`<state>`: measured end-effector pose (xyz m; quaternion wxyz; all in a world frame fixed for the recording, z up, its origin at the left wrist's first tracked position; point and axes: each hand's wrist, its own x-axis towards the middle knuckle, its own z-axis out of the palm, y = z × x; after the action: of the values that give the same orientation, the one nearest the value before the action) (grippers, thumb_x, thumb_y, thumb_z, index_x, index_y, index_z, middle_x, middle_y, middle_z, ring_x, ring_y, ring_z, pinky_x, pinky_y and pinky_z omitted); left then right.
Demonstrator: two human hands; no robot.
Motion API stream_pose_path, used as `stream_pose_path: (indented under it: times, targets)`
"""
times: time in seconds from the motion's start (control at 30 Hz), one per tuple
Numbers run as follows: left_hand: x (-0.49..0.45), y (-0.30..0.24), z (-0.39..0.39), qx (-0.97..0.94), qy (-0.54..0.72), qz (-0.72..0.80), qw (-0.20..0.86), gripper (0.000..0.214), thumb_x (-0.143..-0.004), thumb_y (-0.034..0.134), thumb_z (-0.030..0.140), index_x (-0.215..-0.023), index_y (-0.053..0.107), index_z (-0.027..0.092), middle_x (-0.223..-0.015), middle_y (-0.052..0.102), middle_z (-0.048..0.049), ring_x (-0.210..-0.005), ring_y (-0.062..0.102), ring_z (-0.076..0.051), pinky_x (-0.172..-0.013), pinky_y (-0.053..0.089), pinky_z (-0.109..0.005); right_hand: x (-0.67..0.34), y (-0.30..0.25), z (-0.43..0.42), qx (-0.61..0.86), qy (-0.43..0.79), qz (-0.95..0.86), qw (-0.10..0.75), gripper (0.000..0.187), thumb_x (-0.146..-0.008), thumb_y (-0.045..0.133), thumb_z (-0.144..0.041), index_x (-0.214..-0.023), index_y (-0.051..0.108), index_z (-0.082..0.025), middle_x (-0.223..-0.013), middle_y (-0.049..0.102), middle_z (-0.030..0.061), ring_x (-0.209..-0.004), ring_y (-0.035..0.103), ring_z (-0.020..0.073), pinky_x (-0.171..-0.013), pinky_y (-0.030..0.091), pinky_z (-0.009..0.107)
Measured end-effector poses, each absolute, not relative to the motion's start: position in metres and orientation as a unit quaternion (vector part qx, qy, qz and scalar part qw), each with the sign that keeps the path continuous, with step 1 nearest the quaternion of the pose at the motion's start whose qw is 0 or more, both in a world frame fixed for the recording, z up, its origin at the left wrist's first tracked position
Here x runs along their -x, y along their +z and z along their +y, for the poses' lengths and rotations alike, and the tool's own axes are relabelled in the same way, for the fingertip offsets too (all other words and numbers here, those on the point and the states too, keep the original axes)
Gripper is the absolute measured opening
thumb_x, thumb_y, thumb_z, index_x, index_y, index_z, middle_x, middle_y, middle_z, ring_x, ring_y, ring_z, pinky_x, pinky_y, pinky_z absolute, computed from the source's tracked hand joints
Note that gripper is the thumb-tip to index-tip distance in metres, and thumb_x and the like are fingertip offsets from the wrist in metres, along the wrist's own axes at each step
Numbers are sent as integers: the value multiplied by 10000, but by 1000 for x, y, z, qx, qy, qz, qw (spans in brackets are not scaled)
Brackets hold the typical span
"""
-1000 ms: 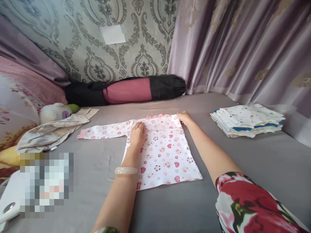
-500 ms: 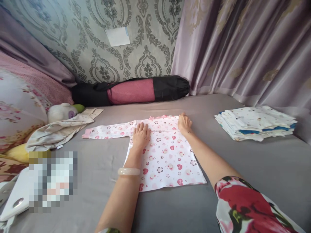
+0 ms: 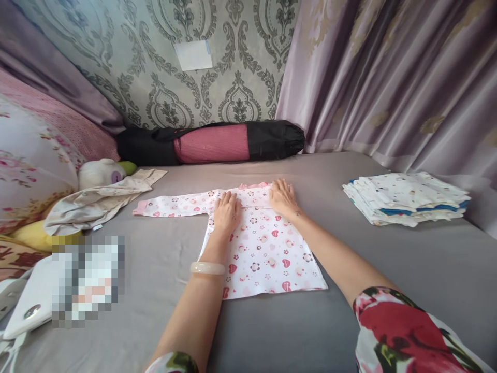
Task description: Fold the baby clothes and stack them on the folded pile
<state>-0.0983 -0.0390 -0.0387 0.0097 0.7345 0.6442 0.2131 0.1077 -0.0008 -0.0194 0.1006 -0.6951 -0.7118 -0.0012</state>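
Observation:
A small white baby shirt [image 3: 267,254] with pink hearts and flowers lies flat on the grey bed sheet [image 3: 388,280]. One sleeve is folded across its chest; the other sleeve [image 3: 171,205] stretches out to the left. My left hand [image 3: 226,211] lies flat and open on the shirt's left shoulder, a pale bangle [image 3: 207,268] on its wrist. My right hand [image 3: 282,197] rests flat and open on the folded sleeve near the pink collar.
A stack of folded baby clothes [image 3: 407,198] sits at the right by the curtain. A black and pink rolled bag [image 3: 212,142] lies along the wall. At the left are crumpled beige cloth [image 3: 97,199], a plush toy [image 3: 100,172], pillows and a white object [image 3: 27,311].
My right hand has slid left from the shirt's right shoulder toward the collar, pressing the folded sleeve flat. My left hand has stayed on the left shoulder.

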Motion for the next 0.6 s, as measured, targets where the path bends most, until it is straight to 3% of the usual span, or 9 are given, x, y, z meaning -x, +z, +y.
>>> stream_pose_path:
  times: [0.13, 0.4, 0.6]
  targets:
    - [96, -41, -42, -737, 157, 658, 22, 474, -984, 351, 370, -1391, 483, 168, -1530, 377, -149, -1433, 304, -307, -1157, 258, -502, -98, -30, -2, 700, 39, -709, 75, 628, -998, 214, -443, -1522, 268, -100, -1598, 218, 143, -1473, 137, 290, -1174, 95, 506]
    - [96, -38, -43, -727, 147, 670, 26, 505, -991, 313, 390, -1415, 466, 163, -1532, 373, -147, -1439, 292, -299, -1168, 243, -484, -99, -33, 0, 705, 44, -705, 65, 657, -985, 173, -471, -1541, 217, -125, -1604, 205, 124, -1477, 127, 268, -1178, 78, 511]
    - [97, -36, -45, -705, 169, 688, 6, 525, -993, 284, 372, -1405, 468, 102, -1504, 413, -166, -1425, 320, -304, -1161, 274, -459, -114, -27, 1, 730, 34, -680, 55, 691, -986, 154, -455, -1532, 187, -32, -1612, 117, 174, -1486, 58, 273, -1183, 58, 481]
